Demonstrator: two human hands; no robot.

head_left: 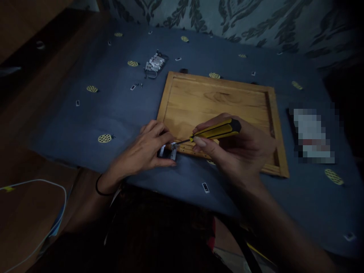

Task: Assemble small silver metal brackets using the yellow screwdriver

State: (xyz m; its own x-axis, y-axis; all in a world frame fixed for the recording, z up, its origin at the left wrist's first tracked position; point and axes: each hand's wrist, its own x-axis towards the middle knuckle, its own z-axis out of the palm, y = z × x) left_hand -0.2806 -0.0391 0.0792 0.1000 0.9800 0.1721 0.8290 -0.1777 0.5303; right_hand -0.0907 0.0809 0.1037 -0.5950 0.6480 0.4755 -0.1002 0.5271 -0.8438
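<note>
My right hand (pixel 239 148) is closed around a yellow and black screwdriver (pixel 217 129), its handle tilted up to the right. The screwdriver's thin shaft reaches left to a small silver metal fitting (pixel 173 152) at the near left edge of a framed wooden board (pixel 199 96). Fingers and thumb of my left hand (pixel 143 149) are closed about this fitting, pressing it by the board's edge. Part of it is hidden by the fingers, and whether the tip sits on a screw is too small to tell. Small dark holes show along the board's near edge.
Several similar metal fittings with curved hook ends (pixel 155 64) lie in a pile beyond the board's left corner. Tiny screws (pixel 139 84) rest near them. A pixelated phone-like object (pixel 311 134) lies at right on the blue pineapple-print cloth (pixel 122 110). A white cable (pixel 42 180) loops at lower left.
</note>
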